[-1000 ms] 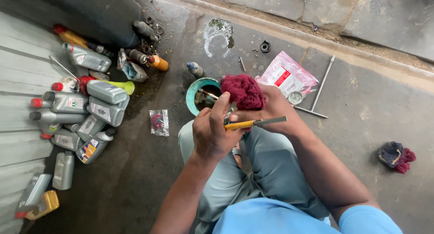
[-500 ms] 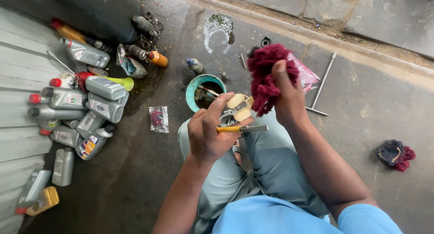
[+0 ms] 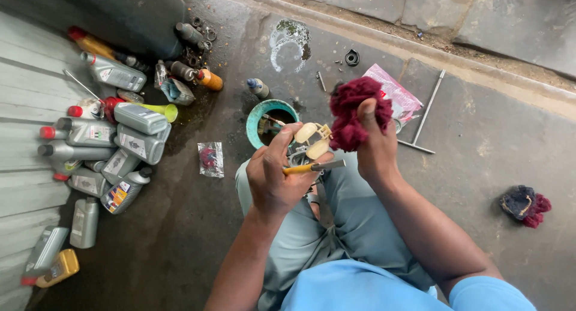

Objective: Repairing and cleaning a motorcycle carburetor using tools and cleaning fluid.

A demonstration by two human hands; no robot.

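Note:
My left hand (image 3: 276,179) grips a small cream plastic part (image 3: 313,140) with a metal piece, together with a yellow-handled screwdriver (image 3: 312,166) that sticks out to the right. My right hand (image 3: 375,146) clutches a dark red rag (image 3: 354,111), lifted just to the right of the part. Both hands hover over my knees in grey-green trousers. Right behind the hands a teal bowl (image 3: 258,114) stands on the concrete floor.
Several grey oil bottles (image 3: 129,134) and cans lie piled at the left beside a metal shutter. A pink plastic bag (image 3: 399,95), a T-shaped metal wrench (image 3: 426,116), a small sachet (image 3: 210,158) and another rag (image 3: 525,204) lie on the floor.
My right hand lifted the red rag off the part and swung it up and to the right, uncovering the cream part. My left hand stayed in place.

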